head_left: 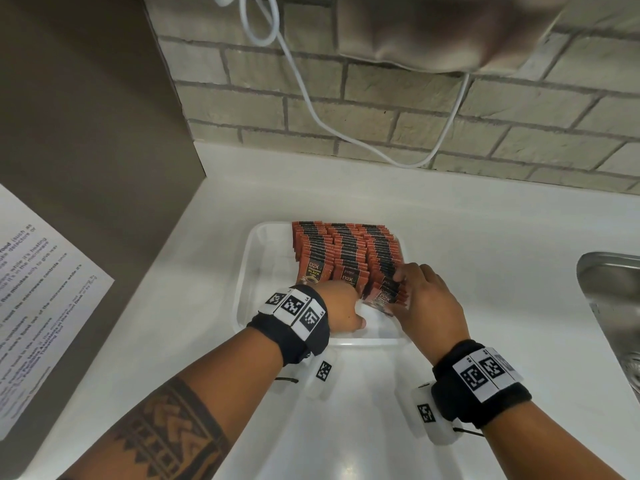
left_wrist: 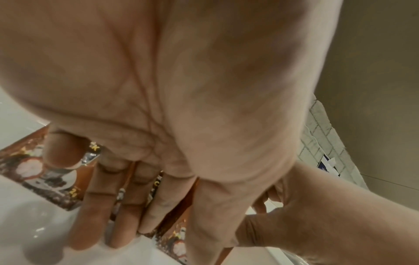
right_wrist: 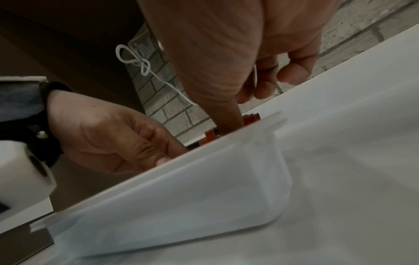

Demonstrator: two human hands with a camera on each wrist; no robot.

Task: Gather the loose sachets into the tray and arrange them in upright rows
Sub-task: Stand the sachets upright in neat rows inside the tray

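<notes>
- The left hand (head_left: 341, 311) reaches into the near part of the tray (head_left: 247, 268); from the head view its fingers are hidden behind its own back and the sachets.
- The left wrist view shows those fingers (left_wrist: 90, 215) straight and spread, pressed flat against the printed faces of the front sachets (left_wrist: 29, 172), tips down by the tray floor.
- The right hand (head_left: 427, 299) sits at the near end of the right row, fingers curled over the top edges of a small bunch of sachets (head_left: 384, 296), thumb on the near face; the bunch leans toward the person.
- From the right wrist view only a few red serrated top edges (right_wrist: 250, 117) show above the translucent tray wall (right_wrist: 226, 170); the rest is hidden.
- The sachets (head_left: 346, 251) stand in 3 rows in the tray, each row running from the near side toward the brick wall (head_left: 381, 109), faces toward the person, tilted slightly.
- The rows fill the middle and right of the tray; a bare strip of floor lies along the left wall and a gap along the near wall.
- The tray rests on the white counter (head_left: 485, 237), well apart from the sink (head_left: 613, 306), which is cut off at the right edge.
- A white cable (head_left: 311, 109) hangs down the wall behind.
</notes>
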